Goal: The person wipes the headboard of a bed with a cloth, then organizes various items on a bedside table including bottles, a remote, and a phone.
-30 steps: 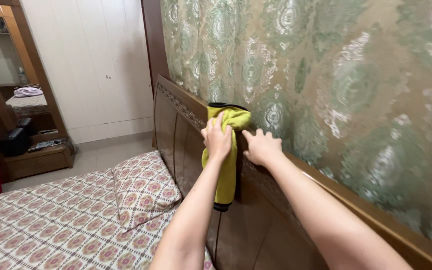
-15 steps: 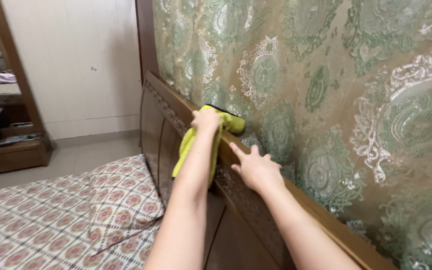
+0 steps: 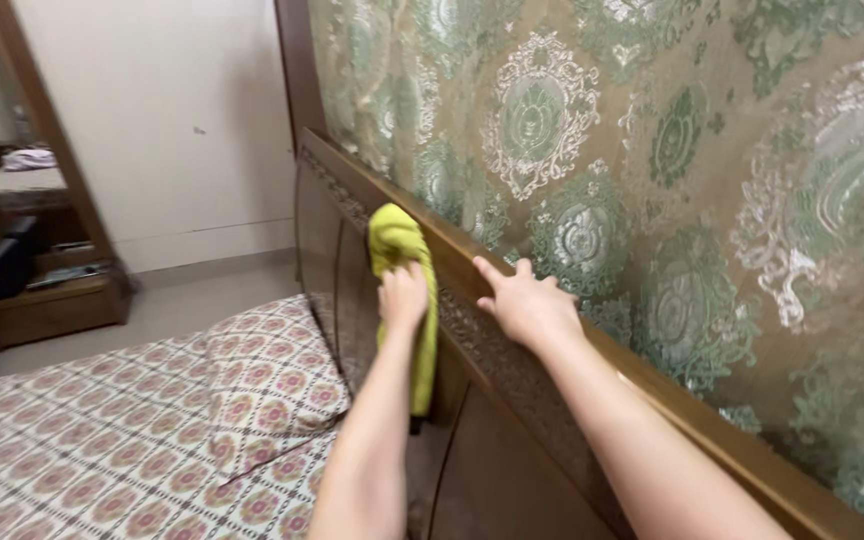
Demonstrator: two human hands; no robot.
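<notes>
Nearest, the patterned bedspread (image 3: 72, 450) and a matching pillow (image 3: 272, 380) are lying at the lower left. Beyond them the left hand (image 3: 404, 297) is closing its fingers on a yellow-green cloth (image 3: 407, 270), pressing it against the face of the wooden headboard (image 3: 512, 440); the cloth is hanging with its long axis vertical, bunched above the hand and trailing below it. The right hand (image 3: 527, 305) is resting just to the right on the headboard's top rail, fingers spread, holding nothing. Farther back, green and gold patterned wallpaper (image 3: 652, 150) is covering the wall, a wooden shelf unit (image 3: 37, 300) standing far left; no packages or signs are showing
</notes>
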